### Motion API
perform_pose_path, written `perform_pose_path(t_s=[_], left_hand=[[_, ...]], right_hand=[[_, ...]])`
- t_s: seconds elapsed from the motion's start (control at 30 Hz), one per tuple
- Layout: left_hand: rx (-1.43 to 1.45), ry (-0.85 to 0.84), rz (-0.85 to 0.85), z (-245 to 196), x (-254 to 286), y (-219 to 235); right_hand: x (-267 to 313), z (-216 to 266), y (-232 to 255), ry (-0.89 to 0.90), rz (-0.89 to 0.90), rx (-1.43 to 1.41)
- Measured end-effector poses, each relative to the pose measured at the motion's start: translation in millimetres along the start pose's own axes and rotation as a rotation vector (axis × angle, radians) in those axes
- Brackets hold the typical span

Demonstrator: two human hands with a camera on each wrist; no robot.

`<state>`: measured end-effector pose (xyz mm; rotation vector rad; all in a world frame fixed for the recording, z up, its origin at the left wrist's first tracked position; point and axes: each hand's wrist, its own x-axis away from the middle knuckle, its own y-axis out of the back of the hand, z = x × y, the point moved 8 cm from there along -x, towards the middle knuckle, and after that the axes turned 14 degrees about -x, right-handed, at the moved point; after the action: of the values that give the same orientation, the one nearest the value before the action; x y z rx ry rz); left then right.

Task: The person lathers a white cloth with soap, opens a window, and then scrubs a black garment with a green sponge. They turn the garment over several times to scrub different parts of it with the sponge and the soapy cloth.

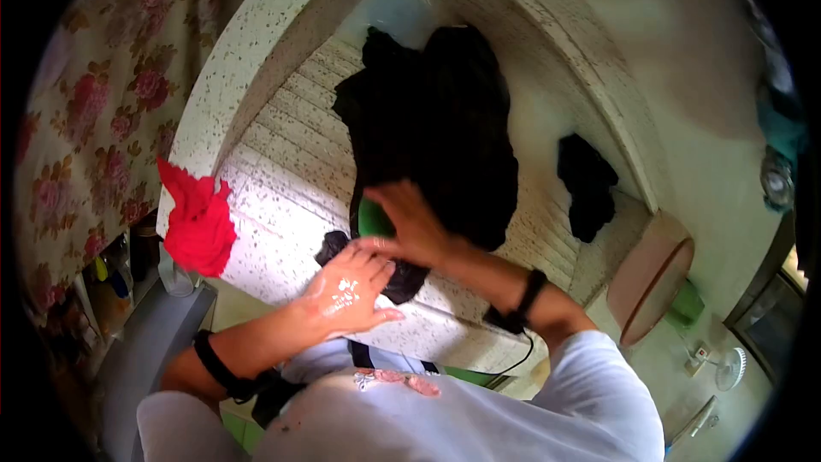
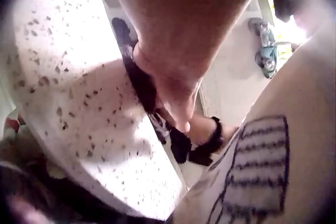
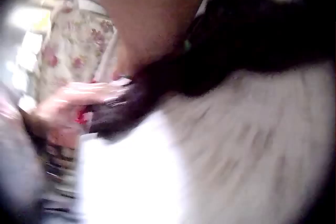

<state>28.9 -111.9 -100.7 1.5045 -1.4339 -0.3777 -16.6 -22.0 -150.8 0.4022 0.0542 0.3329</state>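
Note:
A large black cloth (image 1: 436, 128) spreads over the ridged slope of a speckled washing slab (image 1: 295, 111). On its lower end lies the left hand (image 1: 346, 291), wet with some suds, its fingers extended over dark bunched fabric (image 1: 332, 246) at the slab's near edge. The right hand (image 1: 410, 227) is just above it, fingers spread, thumb near the left fingertips. A green object (image 1: 374, 219) shows between right thumb and fingers; its shape is partly hidden. In the left wrist view the left hand (image 2: 176, 98) touches the dark fabric (image 2: 140, 85) along the edge.
A red cloth (image 1: 201, 222) hangs over the slab's left corner. A smaller black cloth (image 1: 587, 186) sits at the slab's right side. Beyond the right rim is a pink basin (image 1: 652, 278); a floral curtain (image 1: 111, 94) hangs at the left. Sandals (image 2: 266, 48) are on the floor.

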Motion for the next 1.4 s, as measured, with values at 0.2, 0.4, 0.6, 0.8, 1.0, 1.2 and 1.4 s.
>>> perform_pose_path(t_s=[0.2,0.4,0.6,0.8,1.0,1.2,1.4], left_hand=[[0.004,0.008,-0.025,3.2,4.1,-4.0],[0.202,-0.054,-0.172,8.5,9.5,2.9],[-0.052,-0.101,0.036,7.5,2.2,-8.1],[-0.010,-0.139,-0.015,2.7,9.4,-7.0],[-0.006,-0.147,0.029,10.0,5.6,-10.3],[-0.090,-0.153,-0.023,6.3,0.6,-3.4],[-0.074,-0.244,-0.022,6.6,-33.5,10.4]], right_hand=[[-127.6,-143.5,82.8,-0.319,-0.250,0.232],[11.0,35.4,-19.6,-0.045,0.326,-0.113],[-156.5,-112.3,31.7,-0.060,-0.336,0.140],[-39.6,2.4,-2.4,-0.044,0.251,0.043],[-116.9,-99.9,34.3,-0.197,-0.208,0.160],[-96.8,-134.6,150.2,-0.298,-0.606,0.088],[124.6,-236.2,243.5,-0.843,-0.933,0.847]])
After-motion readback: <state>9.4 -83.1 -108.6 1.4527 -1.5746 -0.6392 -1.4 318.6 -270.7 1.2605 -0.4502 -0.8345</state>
